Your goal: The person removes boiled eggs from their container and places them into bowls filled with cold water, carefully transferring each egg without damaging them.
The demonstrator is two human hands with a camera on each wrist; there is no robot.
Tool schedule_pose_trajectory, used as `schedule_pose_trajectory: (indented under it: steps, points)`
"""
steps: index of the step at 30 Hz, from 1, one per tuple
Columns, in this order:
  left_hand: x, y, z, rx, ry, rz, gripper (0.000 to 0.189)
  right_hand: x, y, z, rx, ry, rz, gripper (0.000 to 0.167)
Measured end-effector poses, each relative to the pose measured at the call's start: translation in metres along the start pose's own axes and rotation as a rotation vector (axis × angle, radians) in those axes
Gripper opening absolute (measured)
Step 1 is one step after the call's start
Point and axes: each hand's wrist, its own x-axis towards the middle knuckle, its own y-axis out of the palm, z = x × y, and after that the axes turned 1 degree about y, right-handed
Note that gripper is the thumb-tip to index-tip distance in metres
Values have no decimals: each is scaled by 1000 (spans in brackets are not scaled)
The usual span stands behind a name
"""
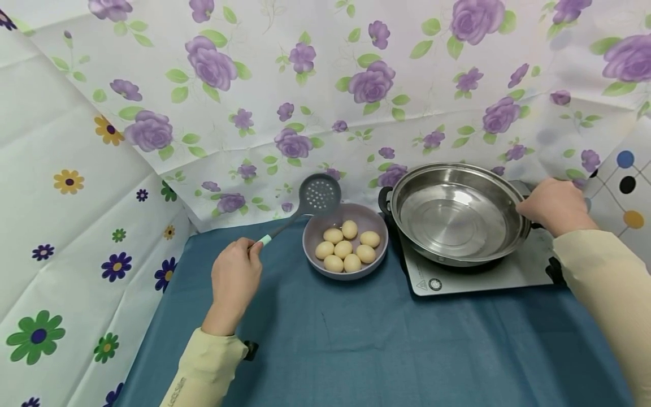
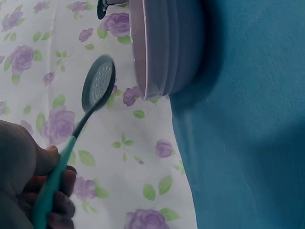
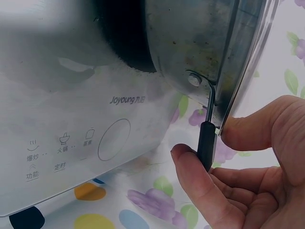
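Note:
My left hand (image 1: 235, 280) grips a slotted skimmer by its mint-green handle (image 2: 51, 191). The skimmer's grey perforated head (image 1: 319, 195) is raised and overlaps the far left rim of a mauve bowl (image 1: 308, 251) in the head view. Inside that bowl lie several pale brown eggs (image 1: 343, 247). Over on the right, a wide, shallow stainless steel pot (image 1: 452, 226) stands on an induction cooker (image 1: 529, 265). My right hand (image 1: 556, 206) holds the pot's right side handle (image 3: 207, 145), with the thumb up at the rim and the index finger at the black grip.
A blue cloth (image 1: 330, 350) covers the table. Behind it, a white sheet with purple roses (image 1: 295, 141) rises as a backdrop, and another flowered sheet (image 1: 76, 237) borders the left side. The pot's left handle (image 1: 385, 200) sticks out beside the bowl.

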Motion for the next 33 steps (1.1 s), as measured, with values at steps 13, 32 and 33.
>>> schedule_pose_trajectory:
  steps: [13, 32, 33]
  points:
    - [-12, -6, 16, -91, -228, 136, 29, 0, 1, 0, 4, -8, -4, 43]
    - [-17, 15, 32, -73, -362, 335, 30, 0, 1, 3, -10, 19, -12, 46]
    - [-17, 16, 33, -70, -364, 337, 31, 1, 1, 3, -10, 18, -13, 46]
